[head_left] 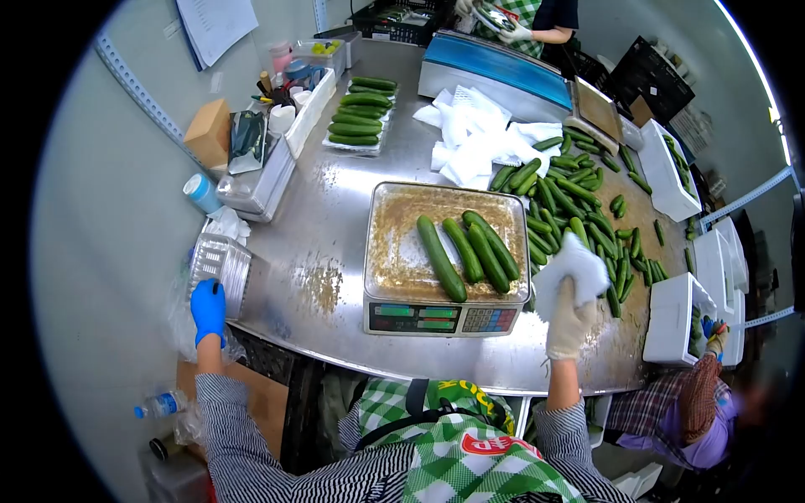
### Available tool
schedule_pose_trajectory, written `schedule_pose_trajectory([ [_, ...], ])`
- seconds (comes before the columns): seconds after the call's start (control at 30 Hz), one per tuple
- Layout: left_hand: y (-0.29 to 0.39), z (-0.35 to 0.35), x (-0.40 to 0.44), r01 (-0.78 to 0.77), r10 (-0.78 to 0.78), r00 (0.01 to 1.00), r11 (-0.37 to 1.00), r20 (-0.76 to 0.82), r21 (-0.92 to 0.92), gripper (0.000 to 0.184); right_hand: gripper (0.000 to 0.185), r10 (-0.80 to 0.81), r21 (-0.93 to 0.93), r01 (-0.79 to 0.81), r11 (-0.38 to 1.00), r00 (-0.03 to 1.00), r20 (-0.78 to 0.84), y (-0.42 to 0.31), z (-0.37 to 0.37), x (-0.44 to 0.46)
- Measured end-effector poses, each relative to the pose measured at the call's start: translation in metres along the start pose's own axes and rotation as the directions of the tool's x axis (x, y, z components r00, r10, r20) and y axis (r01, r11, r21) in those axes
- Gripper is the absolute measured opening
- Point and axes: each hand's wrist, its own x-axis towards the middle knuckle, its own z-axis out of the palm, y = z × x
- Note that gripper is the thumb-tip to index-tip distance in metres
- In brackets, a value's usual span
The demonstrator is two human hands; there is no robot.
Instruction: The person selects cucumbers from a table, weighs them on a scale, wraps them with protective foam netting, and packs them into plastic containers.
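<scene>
My left hand (208, 312), in a blue glove, closes at the near edge of a stack of clear plastic trays (225, 261) on the table's left end. My right hand (572, 323), in a pale glove, grips a crumpled white cloth (579, 272) beside the heap of cucumbers (579, 197). Between my hands stands a digital scale (394, 243) with a stained metal platform. Several green cucumbers (442, 258) lie on it side by side, tilted slightly. Its green displays are lit, but the digits are too small to read.
Packed cucumbers (360, 113) sit in a tray at the back left. White cloths (470, 134) lie behind the scale, near another scale (597, 113). White foam boxes (671, 314) line the right edge. Co-workers stand at the back (520, 32) and right (671, 411).
</scene>
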Motion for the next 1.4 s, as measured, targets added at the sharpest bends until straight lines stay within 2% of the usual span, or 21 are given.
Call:
schedule_pose_trajectory([
  [0.03, 0.000, 0.000, 0.004, 0.011, -0.012, 0.999, 1.000, 0.038, 0.029, 0.018, 0.030, -0.213, -0.099, 0.223, 0.970, 0.972, 0.104, -0.011, 0.013, 0.010],
  [0.07, 0.000, 0.001, 0.010, 0.018, -0.022, 0.997, 0.998, 0.074, 0.057, 0.018, 0.035, -0.491, -0.302, 0.512, 0.804, 0.858, 0.149, -0.003, 0.024, 0.021],
  [0.1, 0.002, 0.003, 0.015, 0.023, -0.032, 0.993, 0.996, 0.110, 0.085, 0.018, 0.039, -0.547, -0.460, 0.584, 0.669, 0.806, 0.227, -0.021, 0.041, 0.024],
  [0.13, 0.003, 0.004, 0.020, 0.051, -0.060, 0.990, 0.996, 0.130, 0.074, 0.019, 0.043, -0.408, -0.546, 0.547, 0.635, 0.837, 0.364, -0.036, 0.057, 0.028],
  [0.17, 0.004, 0.005, 0.024, 0.081, -0.090, 0.985, 0.995, 0.150, 0.066, 0.019, 0.045, -0.467, -0.567, 0.641, 0.517, 0.766, 0.441, -0.027, 0.073, 0.028],
  [0.23, 0.006, 0.003, 0.027, 0.113, -0.119, 0.980, 0.992, 0.157, 0.047, 0.020, 0.044, -0.362, -0.500, 0.744, 0.444, 0.659, 0.659, -0.004, 0.101, 0.035],
  [0.3, 0.012, 0.000, 0.027, 0.115, -0.117, 0.985, 0.993, 0.127, 0.022, 0.021, 0.043, -0.185, -0.593, 0.689, 0.416, 0.703, 0.687, 0.019, 0.125, 0.039],
  [0.37, 0.011, 0.002, 0.030, 0.156, -0.156, 0.977, 0.988, 0.146, 0.013, 0.021, 0.033, 0.022, -0.642, 0.545, 0.540, 0.753, 0.658, 0.030, 0.144, 0.068],
  [0.43, 0.010, 0.002, 0.033, 0.170, -0.169, 0.970, 0.985, 0.172, 0.011, 0.021, 0.035, 0.195, -0.616, 0.526, 0.586, 0.646, 0.738, 0.030, 0.157, 0.101],
  [0.5, 0.009, 0.000, 0.035, 0.178, -0.175, 0.967, 0.984, 0.188, 0.002, 0.020, 0.042, 0.193, -0.595, 0.376, 0.710, 0.709, 0.678, 0.036, 0.163, 0.122],
  [0.57, 0.008, -0.001, 0.035, 0.151, -0.143, 0.979, 0.987, 0.145, -0.047, 0.020, 0.050, 0.158, -0.403, -0.012, 0.915, 0.930, 0.332, 0.031, 0.166, 0.138],
  [0.6, 0.007, 0.000, 0.034, 0.141, -0.131, 0.983, 0.987, 0.128, -0.071, 0.020, 0.053, 0.170, -0.096, -0.151, 0.984, 0.955, 0.244, 0.043, 0.165, 0.154],
  [0.63, 0.007, 0.002, 0.034, 0.153, -0.144, 0.983, 0.985, 0.114, -0.083, 0.019, 0.053, 0.133, 0.054, -0.140, 0.989, 0.983, 0.123, 0.028, 0.158, 0.156],
  [0.7, 0.005, 0.005, 0.034, 0.174, -0.165, 0.982, 0.980, 0.094, -0.100, 0.019, 0.054, 0.264, -0.079, -0.263, 0.961, 0.964, -0.001, 0.001, 0.132, 0.150],
  [0.77, 0.002, 0.014, 0.034, 0.121, -0.123, 0.988, 0.992, 0.090, 0.036, 0.018, 0.055, 0.165, 0.129, -0.176, 0.976, 0.982, 0.090, -0.011, 0.106, 0.127],
  [0.9, 0.002, 0.013, 0.032, 0.081, -0.101, 0.986, 0.986, 0.132, 0.147, 0.016, 0.045, 0.280, 0.120, -0.292, 0.949, 0.954, 0.106, 0.001, 0.064, 0.075],
  [1.03, -0.009, -0.007, 0.034, 0.115, -0.112, 0.991, 0.993, 0.080, -0.040, 0.019, 0.056, 0.485, 0.212, -0.466, 0.859, 0.874, -0.040, 0.009, 0.026, 0.036],
  [1.13, -0.013, -0.019, 0.040, 0.171, -0.166, 0.985, 0.977, 0.050, -0.127, 0.023, 0.060, 0.513, 0.390, -0.450, 0.803, 0.856, -0.069, 0.025, -0.007, 0.033],
  [1.27, 0.033, -0.064, 0.039, 0.197, -0.247, 0.937, 0.958, -0.248, -0.209, 0.021, 0.056, 0.507, 0.491, -0.404, 0.772, 0.857, -0.091, 0.036, -0.036, 0.040],
  [1.37, 0.117, -0.082, 0.015, -0.014, -0.215, 0.930, 0.789, -0.298, -0.614, 0.022, 0.054, 0.428, 0.381, -0.368, 0.848, 0.900, -0.083, 0.026, -0.026, 0.034],
  [1.4, 0.142, -0.069, -0.005, -0.162, 0.007, 0.938, 0.894, -0.348, -0.418, 0.022, 0.053, 0.391, 0.321, -0.350, 0.880, 0.918, -0.071, 0.021, -0.013, 0.029],
])
